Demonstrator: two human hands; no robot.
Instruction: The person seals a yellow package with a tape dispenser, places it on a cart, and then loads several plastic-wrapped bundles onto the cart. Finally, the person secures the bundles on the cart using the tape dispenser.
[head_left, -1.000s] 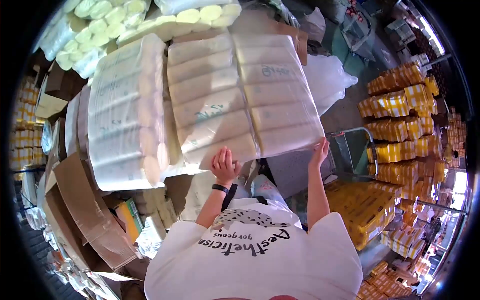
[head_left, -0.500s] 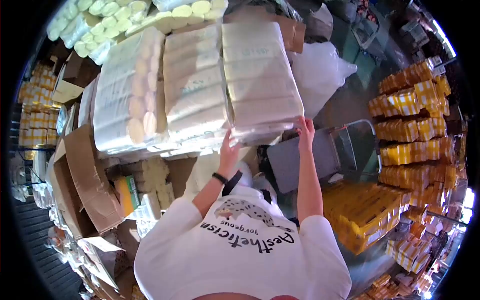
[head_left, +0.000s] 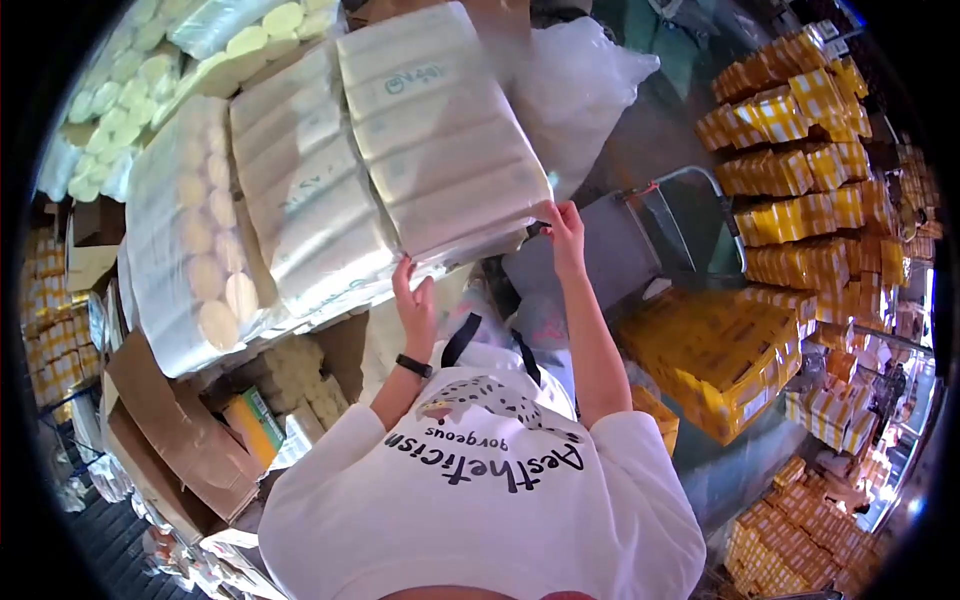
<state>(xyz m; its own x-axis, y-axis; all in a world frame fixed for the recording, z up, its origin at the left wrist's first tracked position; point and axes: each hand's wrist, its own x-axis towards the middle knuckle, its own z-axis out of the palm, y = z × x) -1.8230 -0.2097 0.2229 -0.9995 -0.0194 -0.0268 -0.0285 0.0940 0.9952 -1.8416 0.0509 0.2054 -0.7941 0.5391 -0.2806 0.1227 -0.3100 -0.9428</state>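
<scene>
Head view, so you're looking down past a white shirt, and the biggest thing by far is a row of three plastic-wrapped packs (head_left: pixel 302 180) lying side by side, out in front of the person. Each looks full of pale rolls; the left one shows round ends through the film, and the right-hand pack (head_left: pixel 445 140) has dark greenish writing on top.

Next up, size-wise: stacks of boxes (head_left: pixel 782 265) in yellow and white over on the right, then a big yellow-taped parcel (head_left: pixel 705 355) nearer the body. Open cardboard box (head_left: pixel 180 430) at lower left, a puffy white bag (head_left: pixel 580 100) just beyond the packs, and a cart with a grey deck (head_left: pixel 622 245) right of them.

Hands, then. Right hand (head_left: pixel 563 238) has its fingers bent and pinched on the near corner of the right-hand pack. Left hand (head_left: pixel 415 308) is at the front edge by the seam with the middle pack, index finger up against the film, thumb apart; can't tell if it's gripping. Smallest bit: a black wristband (head_left: pixel 414 365) on the left wrist.
</scene>
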